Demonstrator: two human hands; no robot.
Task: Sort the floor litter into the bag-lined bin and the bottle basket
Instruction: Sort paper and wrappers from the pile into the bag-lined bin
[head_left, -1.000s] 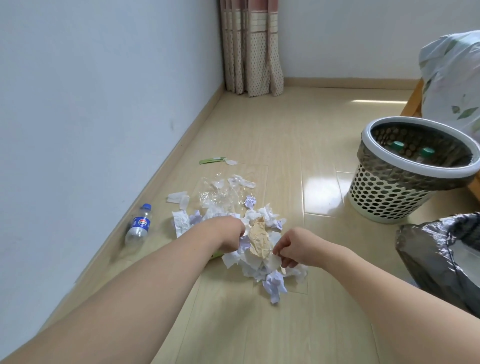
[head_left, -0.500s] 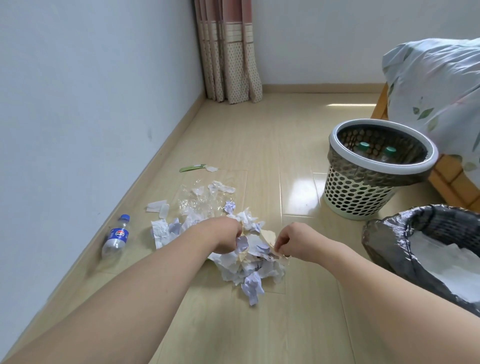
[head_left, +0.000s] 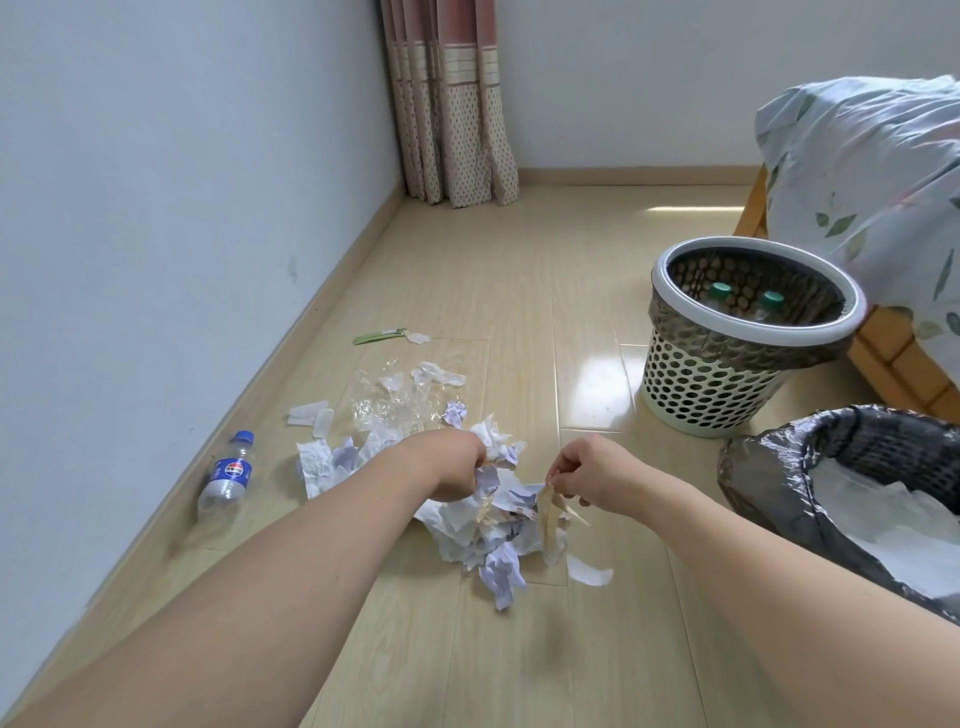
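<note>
A heap of crumpled white and lilac paper (head_left: 488, 535) lies on the wood floor in front of me. My left hand (head_left: 452, 467) grips a bunch of that paper at the heap's top. My right hand (head_left: 587, 473) pinches a tan paper scrap (head_left: 550, 514) lifted just off the heap. A small clear bottle with a blue cap (head_left: 226, 475) lies near the left wall. The perforated bottle basket (head_left: 727, 384) stands at the right with green-capped bottles inside. The bin lined with a black bag (head_left: 769, 483) sits at the near right, white paper in it.
Clear plastic wrap (head_left: 389, 402) and small white scraps (head_left: 311, 415) lie beyond the heap, with a green strip (head_left: 376, 338) farther back. A curtain (head_left: 452, 104) hangs in the corner. A wooden bed frame with flowered bedding (head_left: 872, 171) stands behind the basket.
My right hand has pulled the tan scrap up and to the right, off the heap. A white scrap has dropped to the floor by the heap. My view has swung right.
</note>
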